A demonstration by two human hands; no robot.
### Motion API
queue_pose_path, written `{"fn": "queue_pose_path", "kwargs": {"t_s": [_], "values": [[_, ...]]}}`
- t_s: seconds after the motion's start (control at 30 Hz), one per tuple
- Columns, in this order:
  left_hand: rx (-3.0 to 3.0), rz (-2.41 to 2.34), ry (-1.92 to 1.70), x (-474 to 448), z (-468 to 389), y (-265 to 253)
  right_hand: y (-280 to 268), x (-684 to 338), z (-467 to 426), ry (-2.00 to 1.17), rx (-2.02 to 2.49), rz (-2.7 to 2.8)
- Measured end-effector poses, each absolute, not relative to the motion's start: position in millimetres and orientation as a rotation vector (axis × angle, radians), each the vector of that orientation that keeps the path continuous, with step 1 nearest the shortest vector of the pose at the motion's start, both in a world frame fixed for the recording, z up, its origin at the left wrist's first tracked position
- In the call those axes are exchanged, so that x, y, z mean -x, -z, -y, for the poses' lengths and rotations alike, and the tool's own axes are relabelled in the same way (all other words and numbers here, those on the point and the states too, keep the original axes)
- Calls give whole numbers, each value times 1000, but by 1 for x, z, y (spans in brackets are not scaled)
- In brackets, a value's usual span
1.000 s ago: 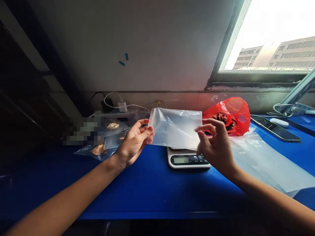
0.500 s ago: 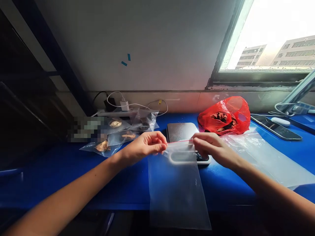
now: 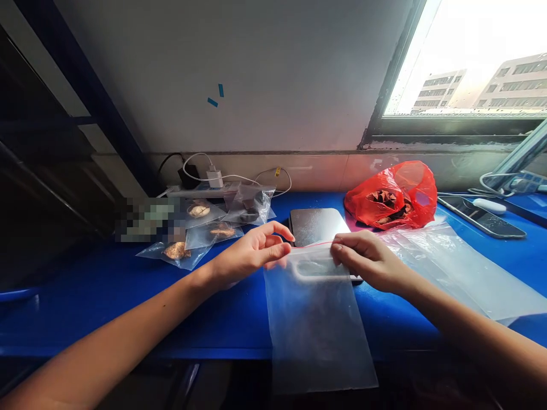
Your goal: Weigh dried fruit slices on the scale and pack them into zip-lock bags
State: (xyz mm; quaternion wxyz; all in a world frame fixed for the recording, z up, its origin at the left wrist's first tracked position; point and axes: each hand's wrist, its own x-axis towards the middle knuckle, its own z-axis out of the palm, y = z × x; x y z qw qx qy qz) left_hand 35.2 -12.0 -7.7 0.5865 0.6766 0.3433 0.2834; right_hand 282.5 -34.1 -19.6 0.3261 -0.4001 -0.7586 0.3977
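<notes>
A clear zip-lock bag (image 3: 320,333) with a red seal line hangs from both hands, its lower end past the table's front edge. My right hand (image 3: 371,259) pinches the top right corner between thumb and fingers. At the top left corner, my left hand (image 3: 252,250) has its thumb against the bag and other fingers behind it; the index finger is lifted off. Behind the bag stands a kitchen scale (image 3: 318,225), its steel platform bare and its front seen through the plastic. To its right, a red plastic bag (image 3: 361,199) gapes over dark brown dried pieces.
Several small clear bags (image 3: 205,228) holding dried pieces lie at the left. Flat clear bags (image 3: 465,273) and a phone (image 3: 485,216) lie at the right. A power strip with a white charger (image 3: 215,179) runs along the wall above the blue table (image 3: 205,319).
The zip-lock bag's lower part has swung slightly right. My left index finger has lifted and straightened away from the bag's top edge, while my right hand keeps its pinch.
</notes>
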Motion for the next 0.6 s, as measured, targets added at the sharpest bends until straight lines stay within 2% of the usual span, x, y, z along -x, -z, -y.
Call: {"fn": "queue_pose_path", "kwargs": {"t_s": [0.2, 0.5, 0.6], "values": [[-1640, -898, -641, -28, 5, 5, 15, -290, 28, -778, 1113, 1827], [-1882, -918, -661, -27, 6, -1, 20, -290, 28, -849, 1043, 1926], [-1965, -942, -679, -26, 7, 1, 21, -290, 27, -732, 1065, 1930]]}}
